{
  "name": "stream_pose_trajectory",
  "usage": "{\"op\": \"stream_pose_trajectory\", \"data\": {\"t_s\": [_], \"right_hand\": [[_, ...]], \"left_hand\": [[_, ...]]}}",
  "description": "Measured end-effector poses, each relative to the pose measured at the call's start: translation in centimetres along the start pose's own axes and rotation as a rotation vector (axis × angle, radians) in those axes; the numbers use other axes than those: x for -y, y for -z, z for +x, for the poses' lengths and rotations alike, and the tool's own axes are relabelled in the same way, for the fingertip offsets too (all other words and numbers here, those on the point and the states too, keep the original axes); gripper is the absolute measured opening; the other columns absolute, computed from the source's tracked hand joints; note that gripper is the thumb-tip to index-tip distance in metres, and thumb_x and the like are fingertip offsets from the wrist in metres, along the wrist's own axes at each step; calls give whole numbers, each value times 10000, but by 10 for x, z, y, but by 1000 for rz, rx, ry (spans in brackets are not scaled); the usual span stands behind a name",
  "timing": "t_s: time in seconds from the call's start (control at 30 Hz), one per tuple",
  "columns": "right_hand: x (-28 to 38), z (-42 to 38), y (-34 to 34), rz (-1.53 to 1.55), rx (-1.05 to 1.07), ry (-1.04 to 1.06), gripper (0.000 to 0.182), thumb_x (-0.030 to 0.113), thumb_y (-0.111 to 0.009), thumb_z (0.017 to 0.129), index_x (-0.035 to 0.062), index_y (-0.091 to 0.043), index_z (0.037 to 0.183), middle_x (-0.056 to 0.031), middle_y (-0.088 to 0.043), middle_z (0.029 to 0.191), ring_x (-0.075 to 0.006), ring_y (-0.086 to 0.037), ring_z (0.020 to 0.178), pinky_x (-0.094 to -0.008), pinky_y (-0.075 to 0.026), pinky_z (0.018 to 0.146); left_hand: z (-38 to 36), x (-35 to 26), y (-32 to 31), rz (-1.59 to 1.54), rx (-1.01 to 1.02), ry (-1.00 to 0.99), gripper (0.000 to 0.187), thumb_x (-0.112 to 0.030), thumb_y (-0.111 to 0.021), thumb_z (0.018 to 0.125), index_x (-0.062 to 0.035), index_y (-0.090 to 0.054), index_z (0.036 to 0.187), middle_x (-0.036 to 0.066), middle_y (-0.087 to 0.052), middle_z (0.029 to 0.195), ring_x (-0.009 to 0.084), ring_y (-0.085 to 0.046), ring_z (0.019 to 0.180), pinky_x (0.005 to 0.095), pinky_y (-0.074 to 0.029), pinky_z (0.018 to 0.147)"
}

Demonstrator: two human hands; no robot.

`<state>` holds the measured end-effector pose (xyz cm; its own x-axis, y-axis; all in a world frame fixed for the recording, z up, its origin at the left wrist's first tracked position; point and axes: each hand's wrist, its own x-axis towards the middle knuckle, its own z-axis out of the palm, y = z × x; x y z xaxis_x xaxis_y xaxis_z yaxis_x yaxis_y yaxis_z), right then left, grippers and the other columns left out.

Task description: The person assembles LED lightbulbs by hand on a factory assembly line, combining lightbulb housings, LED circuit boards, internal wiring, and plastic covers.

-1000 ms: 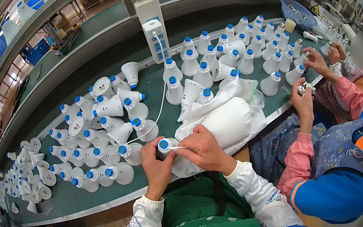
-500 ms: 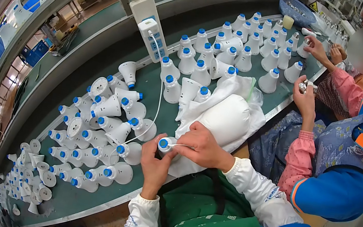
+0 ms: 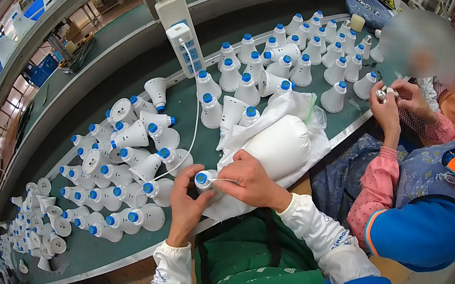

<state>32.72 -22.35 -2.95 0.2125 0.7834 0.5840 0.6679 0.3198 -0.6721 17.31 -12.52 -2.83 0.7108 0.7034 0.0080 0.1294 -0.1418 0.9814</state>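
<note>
My left hand (image 3: 185, 203) is closed round a white cone-shaped lamp housing (image 3: 212, 192) with a blue ring (image 3: 201, 178) at its narrow end. The blue end points up toward me. My right hand (image 3: 254, 180) pinches a thin white stick (image 3: 218, 182), its tip at the blue ring. Just beyond my hands lies a full white plastic bag (image 3: 279, 142) on the bench. Fingers hide part of the housing I hold.
Many similar housings lie in a pile (image 3: 124, 172) to the left. Others stand upright (image 3: 301, 70) farther back. A power strip (image 3: 181, 33) with a white cord (image 3: 200, 119) rises behind. At right, a co-worker's hands (image 3: 395, 107) hold small metal parts. A blue basket (image 3: 366, 8) sits far back.
The co-worker's two hands have come together over the small metal parts. My hands keep nearly the same hold on the housing and the stick, and the view has shifted slightly.
</note>
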Motion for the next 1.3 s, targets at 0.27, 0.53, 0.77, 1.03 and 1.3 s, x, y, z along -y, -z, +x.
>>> {"op": "stream_pose_trajectory", "data": {"t_s": [0.27,0.53,0.77,1.03,1.3], "right_hand": [[-3,-2,-3,42,-34,-30,128,210,-644,738,106,-621,667,-26,-522,578,-235,-394,603,-337,-350,592],[-2,-2,-2,57,-11,-49,142,217,-647,734,100,-604,665,-31,-524,585,-244,-404,616,-342,-360,594],[0,-2,-1,40,-7,-58,129,200,-627,737,96,-598,667,-29,-535,595,-247,-412,616,-338,-367,614],[0,-2,-3,65,-34,-43,131,200,-606,751,101,-595,666,-22,-544,603,-240,-423,618,-336,-371,623],[2,-1,0,81,-17,-49,136,198,-618,755,97,-595,666,-13,-567,620,-236,-438,620,-329,-375,634]], "left_hand": [[1,4,1,-64,25,35,483,-37,-749,643,-48,-539,1077,26,-569,986,125,-527,900,271,-412,800],[2,9,1,7,10,-45,486,5,-719,659,-43,-539,1108,31,-580,997,125,-542,889,264,-431,809],[1,6,-1,-76,15,-85,482,16,-701,684,-39,-540,1135,36,-572,1042,137,-546,952,264,-427,845],[9,22,6,-100,85,-45,498,5,-714,677,-48,-541,1141,35,-549,1106,144,-542,981,261,-425,832],[5,7,1,-69,95,22,503,25,-705,668,-41,-541,1138,32,-553,1093,132,-533,976,264,-428,844]]}}
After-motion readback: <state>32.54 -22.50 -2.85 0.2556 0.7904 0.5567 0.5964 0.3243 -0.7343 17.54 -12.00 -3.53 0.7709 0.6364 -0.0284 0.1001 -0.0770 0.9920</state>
